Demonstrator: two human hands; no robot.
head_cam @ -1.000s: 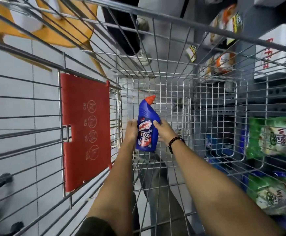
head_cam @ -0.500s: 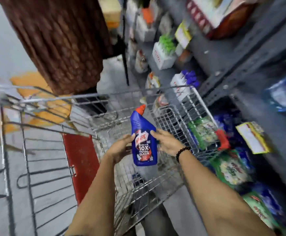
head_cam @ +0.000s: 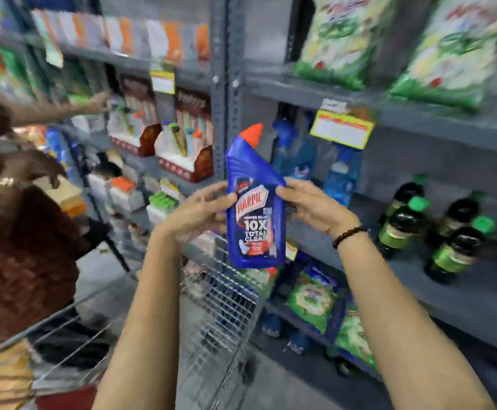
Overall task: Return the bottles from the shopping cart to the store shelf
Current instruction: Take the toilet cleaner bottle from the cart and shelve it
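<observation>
both hands' fingers, left hand [head_cam: 201, 213], right hand [head_cam: 315, 207], clasp upright blue bottle [head_cam: 254, 202] before shelf [head_cam: 463, 294].

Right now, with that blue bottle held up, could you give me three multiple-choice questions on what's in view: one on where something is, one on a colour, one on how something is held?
1. Where do the dark bottles with green caps stand?
A. In the cart
B. On the grey shelf, right of the held bottle
C. On the floor

2. What colour is the cap of the blue bottle?
A. Orange-red
B. White
C. Green

3. How is the blue bottle held?
A. By the left hand alone
B. Lying in the cart, untouched
C. Upright in the air, between both hands

Answers:
1. B: they stand in a group on the shelf board to the right.
2. A: the angled cap at the top is orange-red.
3. C: the left hand and the right hand grip its two sides above the cart.
</observation>
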